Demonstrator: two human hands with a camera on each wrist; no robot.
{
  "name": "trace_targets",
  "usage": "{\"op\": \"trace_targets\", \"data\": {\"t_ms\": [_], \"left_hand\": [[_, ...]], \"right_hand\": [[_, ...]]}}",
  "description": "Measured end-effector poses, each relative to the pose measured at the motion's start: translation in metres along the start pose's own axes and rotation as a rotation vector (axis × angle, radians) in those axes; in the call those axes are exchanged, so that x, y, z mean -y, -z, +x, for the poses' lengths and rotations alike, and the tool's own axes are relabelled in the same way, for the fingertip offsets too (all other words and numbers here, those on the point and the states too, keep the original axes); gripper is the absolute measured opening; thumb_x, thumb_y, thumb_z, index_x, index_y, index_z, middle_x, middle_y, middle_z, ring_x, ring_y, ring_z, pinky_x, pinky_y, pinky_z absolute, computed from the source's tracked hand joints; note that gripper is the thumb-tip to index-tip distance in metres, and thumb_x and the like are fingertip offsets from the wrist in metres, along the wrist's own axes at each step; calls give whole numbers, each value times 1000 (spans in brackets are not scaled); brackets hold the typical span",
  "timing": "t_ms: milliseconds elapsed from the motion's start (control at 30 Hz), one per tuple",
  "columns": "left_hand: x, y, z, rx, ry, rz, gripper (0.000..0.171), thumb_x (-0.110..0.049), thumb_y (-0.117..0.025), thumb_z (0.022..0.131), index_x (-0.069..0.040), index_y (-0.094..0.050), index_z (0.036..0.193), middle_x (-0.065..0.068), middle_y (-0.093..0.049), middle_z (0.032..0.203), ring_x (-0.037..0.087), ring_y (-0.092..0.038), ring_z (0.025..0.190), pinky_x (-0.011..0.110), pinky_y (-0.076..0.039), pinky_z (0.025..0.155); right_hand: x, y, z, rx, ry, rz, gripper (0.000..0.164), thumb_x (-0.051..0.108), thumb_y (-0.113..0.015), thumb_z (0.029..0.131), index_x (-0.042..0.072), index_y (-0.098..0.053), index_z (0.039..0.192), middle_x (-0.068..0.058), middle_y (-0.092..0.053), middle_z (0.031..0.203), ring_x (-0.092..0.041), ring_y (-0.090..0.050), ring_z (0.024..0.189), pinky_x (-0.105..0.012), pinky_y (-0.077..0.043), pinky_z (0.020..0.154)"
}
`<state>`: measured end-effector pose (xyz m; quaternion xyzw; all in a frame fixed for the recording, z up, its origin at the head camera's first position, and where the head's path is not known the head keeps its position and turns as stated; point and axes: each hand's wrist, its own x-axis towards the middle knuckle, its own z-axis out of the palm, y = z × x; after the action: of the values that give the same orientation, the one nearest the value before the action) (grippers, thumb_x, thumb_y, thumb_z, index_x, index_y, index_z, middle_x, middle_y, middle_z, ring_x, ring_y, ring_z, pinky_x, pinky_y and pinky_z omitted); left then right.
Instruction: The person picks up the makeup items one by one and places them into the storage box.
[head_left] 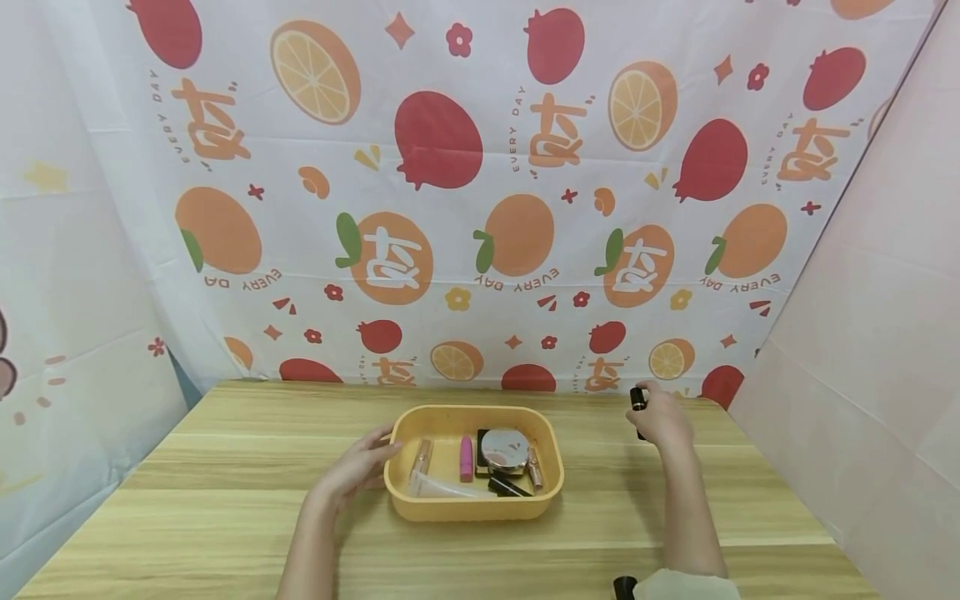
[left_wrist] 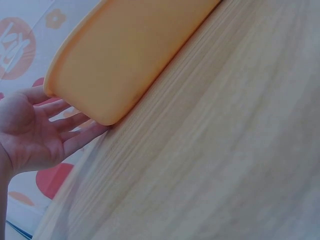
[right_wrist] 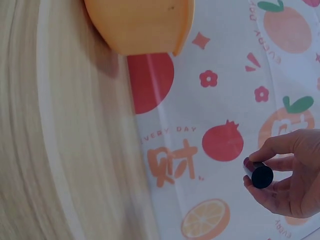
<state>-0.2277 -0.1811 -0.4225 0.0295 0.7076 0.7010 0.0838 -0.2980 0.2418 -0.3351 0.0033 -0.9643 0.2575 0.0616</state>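
In the head view my left hand is at the left end of a yellow plastic bin, thumb at the rim and fingers along the outer wall. The left wrist view shows those fingers fairly straight against the bin's end. Off to the bin's right, above the table, my right hand pinches a black lipstick tube between thumb and fingers. Inside the bin lie a bright pink tube, a round shiny compact over a black case, a translucent squeeze tube and a black tube.
Slim rose-gold tubes lie at the bin's left and right inner sides. The bin stands on a wood-grain table. A fruit-print cloth hangs behind it. Near my right sleeve, a black object shows at the bottom edge.
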Motion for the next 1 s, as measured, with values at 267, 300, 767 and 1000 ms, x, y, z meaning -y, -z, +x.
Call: {"op": "trace_targets", "data": {"t_ms": [267,300,767,1000], "left_hand": [[1,0,0,-19,2,9,54,-13,-43,97,6,-20,141,36,-18,140,47,-32,123,50,-42,90],[0,0,0,-23,4,10,54,-13,-44,96,6,-20,141,35,-19,140,47,-32,123,50,-42,90],[2,-1,-1,-32,1,8,56,-15,-46,96,7,-21,141,36,-21,139,47,-31,123,51,-42,91],[1,-1,-1,-53,2,9,56,-16,-48,95,5,-24,140,35,-22,139,47,-33,123,50,-42,91]], "right_hand": [[15,-3,-5,-6,33,10,56,9,-60,81,0,-40,132,-27,-55,103,-32,-57,78,-38,-48,55],[16,-3,-6,-10,39,8,55,9,-60,80,1,-41,132,-27,-56,102,-31,-57,77,-37,-47,54],[29,-10,-13,9,95,3,54,6,-59,79,1,-43,130,-22,-57,95,-26,-55,66,-33,-45,49],[37,-12,-15,15,106,-17,56,6,-61,79,1,-43,131,-19,-56,95,-25,-53,69,-32,-43,49]]}}
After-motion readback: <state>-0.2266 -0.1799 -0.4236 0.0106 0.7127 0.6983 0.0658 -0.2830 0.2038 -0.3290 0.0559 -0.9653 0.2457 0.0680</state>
